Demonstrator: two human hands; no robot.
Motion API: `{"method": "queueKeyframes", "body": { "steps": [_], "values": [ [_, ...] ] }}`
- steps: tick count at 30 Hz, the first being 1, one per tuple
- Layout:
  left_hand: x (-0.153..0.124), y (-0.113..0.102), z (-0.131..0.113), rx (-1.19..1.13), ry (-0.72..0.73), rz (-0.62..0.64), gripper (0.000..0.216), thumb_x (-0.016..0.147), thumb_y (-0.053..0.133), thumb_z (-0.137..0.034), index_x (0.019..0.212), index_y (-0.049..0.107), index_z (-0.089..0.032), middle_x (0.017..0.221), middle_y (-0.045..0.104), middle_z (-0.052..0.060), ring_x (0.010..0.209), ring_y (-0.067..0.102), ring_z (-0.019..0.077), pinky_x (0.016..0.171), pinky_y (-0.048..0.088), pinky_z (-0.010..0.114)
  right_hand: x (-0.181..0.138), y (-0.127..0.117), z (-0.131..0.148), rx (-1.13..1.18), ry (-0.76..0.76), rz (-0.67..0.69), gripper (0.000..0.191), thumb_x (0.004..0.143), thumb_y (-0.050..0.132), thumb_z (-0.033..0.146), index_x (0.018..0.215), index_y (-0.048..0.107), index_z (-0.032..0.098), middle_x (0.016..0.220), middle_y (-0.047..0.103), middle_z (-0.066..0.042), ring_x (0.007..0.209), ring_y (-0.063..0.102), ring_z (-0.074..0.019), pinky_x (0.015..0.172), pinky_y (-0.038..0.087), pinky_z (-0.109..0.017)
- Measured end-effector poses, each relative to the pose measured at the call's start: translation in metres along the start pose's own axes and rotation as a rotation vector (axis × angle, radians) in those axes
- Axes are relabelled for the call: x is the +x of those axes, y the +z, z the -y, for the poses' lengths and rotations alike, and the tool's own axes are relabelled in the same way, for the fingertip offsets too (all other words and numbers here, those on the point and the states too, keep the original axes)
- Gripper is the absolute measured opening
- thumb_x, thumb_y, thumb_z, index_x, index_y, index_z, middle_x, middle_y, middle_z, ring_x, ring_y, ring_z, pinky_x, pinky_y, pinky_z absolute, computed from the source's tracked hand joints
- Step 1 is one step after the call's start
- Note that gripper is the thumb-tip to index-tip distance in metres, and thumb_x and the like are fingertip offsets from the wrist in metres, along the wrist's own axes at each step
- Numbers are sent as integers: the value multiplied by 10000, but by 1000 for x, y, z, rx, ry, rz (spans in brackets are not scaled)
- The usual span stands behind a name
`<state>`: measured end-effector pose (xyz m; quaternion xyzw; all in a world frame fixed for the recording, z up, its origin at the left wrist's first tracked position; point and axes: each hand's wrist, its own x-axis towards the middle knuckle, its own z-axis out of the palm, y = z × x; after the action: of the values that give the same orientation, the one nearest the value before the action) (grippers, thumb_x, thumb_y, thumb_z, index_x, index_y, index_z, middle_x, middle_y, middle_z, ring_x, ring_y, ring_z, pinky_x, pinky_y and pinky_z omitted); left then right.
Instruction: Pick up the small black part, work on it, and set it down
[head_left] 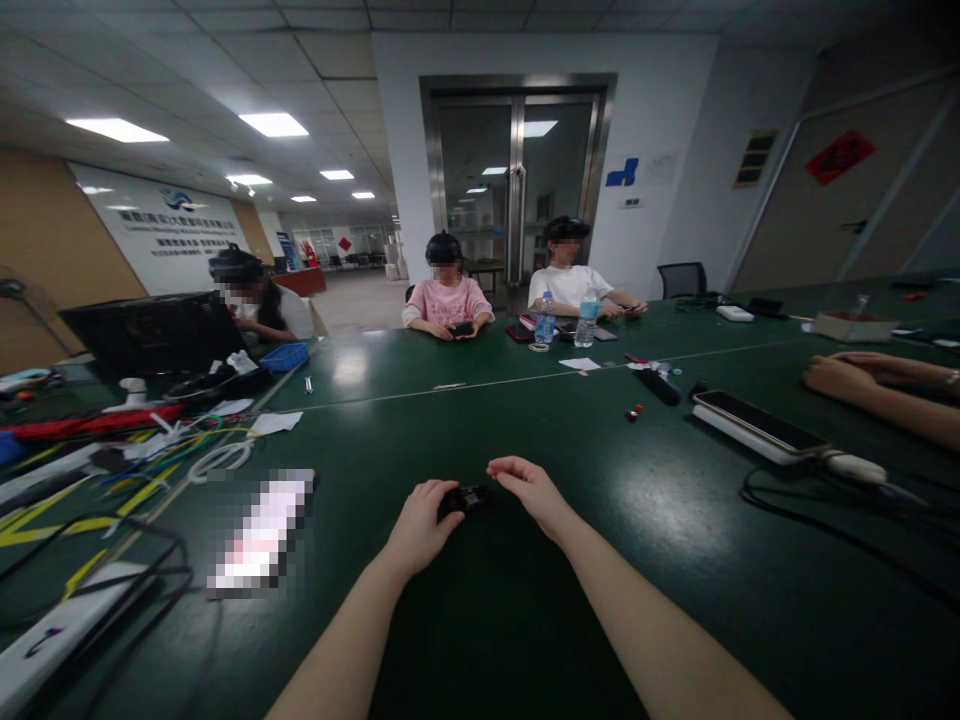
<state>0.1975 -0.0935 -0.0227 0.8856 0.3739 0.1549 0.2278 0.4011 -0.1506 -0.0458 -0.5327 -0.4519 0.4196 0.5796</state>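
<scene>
Both my hands meet over a small black object (466, 499) on the dark green table (525, 600). My left hand (420, 525) is curled, its fingers closed on the object's left end. My right hand (529, 487) is bent at the wrist, fingers curled down onto the object's right end. What the object is I cannot make out; it is small, dark and blocky.
A blurred white item (259, 535) lies to the left, with cables and a power strip (45, 625) beyond. A phone on a white box (757, 428) and cables lie right. Another person's arms (877, 385) rest at the far right. Three people sit across the table, with water bottles (585, 318).
</scene>
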Motion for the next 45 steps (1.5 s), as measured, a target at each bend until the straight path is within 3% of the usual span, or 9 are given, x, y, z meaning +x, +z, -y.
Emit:
{"method": "queueKeyframes", "body": {
  "steps": [24,45],
  "values": [
    [1,3,6,9,71,-21,452,788,479,-407,1199,479,-221,1197,519,56,1115,449,208,952,342,350,-1,0,1,12,18,-9,231,740,556,272,952,613,201,982,640,-31,964,576,-166,908,404,-342],
    [4,9,14,-1,2,-21,459,806,462,-383,1245,424,-256,1258,479,33,1153,427,198,955,343,347,-2,-2,2,-52,33,6,232,764,530,284,976,606,230,1012,629,-20,983,567,-166,890,411,-342]
  ]
}}
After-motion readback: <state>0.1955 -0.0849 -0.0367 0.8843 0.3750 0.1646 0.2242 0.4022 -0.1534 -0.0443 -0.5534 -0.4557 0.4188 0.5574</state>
